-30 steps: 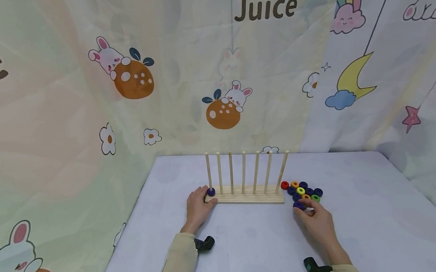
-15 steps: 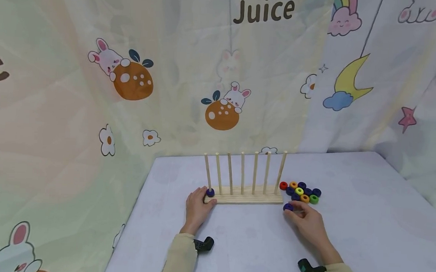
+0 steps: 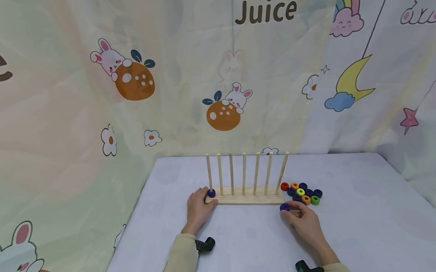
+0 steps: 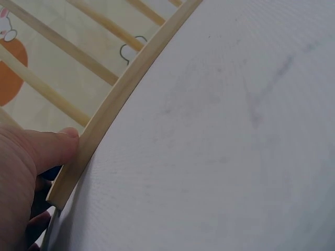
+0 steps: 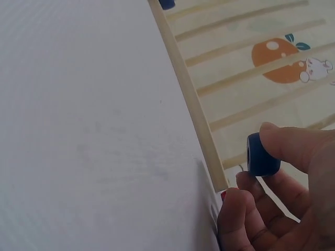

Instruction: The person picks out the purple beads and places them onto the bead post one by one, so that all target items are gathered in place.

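Observation:
A wooden peg rack (image 3: 248,201) with several upright dowels stands on the table in the head view. My left hand (image 3: 197,209) grips its left end, thumb along the front edge (image 4: 112,111) and fingers around the side. One dark blue bead (image 3: 211,193) sits at the foot of the leftmost dowel. Between thumb and fingertips my right hand (image 3: 307,225) pinches another dark blue bead (image 5: 263,156), just off the rack's front right corner. The right wrist view shows that bead tilted on its side, its hole facing left.
Right of the rack lies a cluster of loose beads, among them a red bead (image 3: 284,186), a yellow bead (image 3: 300,192), a green bead (image 3: 315,200) and several dark blue ones. A printed curtain (image 3: 184,68) hangs behind the white table (image 3: 249,244).
My right hand has carried the dark blue bead left, away from the cluster to near the rack's right corner. The left hand keeps its place on the rack.

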`<state>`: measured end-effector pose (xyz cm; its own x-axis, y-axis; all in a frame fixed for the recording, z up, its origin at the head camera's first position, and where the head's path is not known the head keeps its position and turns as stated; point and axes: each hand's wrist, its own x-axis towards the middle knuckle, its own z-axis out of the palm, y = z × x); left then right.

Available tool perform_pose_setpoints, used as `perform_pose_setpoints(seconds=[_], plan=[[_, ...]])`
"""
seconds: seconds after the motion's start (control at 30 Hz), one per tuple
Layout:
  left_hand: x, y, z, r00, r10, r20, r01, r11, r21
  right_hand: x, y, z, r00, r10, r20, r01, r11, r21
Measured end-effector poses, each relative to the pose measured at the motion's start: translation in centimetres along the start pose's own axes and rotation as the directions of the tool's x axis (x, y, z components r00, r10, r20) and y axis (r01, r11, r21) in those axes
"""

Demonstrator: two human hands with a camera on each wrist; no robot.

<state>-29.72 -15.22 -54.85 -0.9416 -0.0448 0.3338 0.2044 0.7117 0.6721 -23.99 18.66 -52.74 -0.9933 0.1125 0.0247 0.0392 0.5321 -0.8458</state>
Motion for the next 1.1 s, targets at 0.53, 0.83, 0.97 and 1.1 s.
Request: perform_pose_setpoints(seconds=[0.53,0.83,0.97,1.1], plan=[[-0.2,-0.1,0.1,1.0,0.001,0.004,-0.001,1.0,0.005,0.4,-1.7,1.4,0.996,-0.059,0.074,0.054,0.997,0.06],[-0.1,0.1,-0.2,1.0,-0.013,-0.003,0.013,1.0,0.012,1.0,-2.5,3.1,0.998,-0.049,0.047,0.044,0.994,0.096],[-0.1,0.1,-0.1,1.0,-0.028,0.005,0.028,1.0,0.013,1.0,-2.8,4.0,0.998,-0.034,0.054,0.027,0.993,0.119],[-0.2,0.1,0.0,1.0,-0.016,-0.003,0.016,1.0,0.023,0.8,-3.2,4.5,0.998,-0.023,0.059,0.016,0.992,0.123]])
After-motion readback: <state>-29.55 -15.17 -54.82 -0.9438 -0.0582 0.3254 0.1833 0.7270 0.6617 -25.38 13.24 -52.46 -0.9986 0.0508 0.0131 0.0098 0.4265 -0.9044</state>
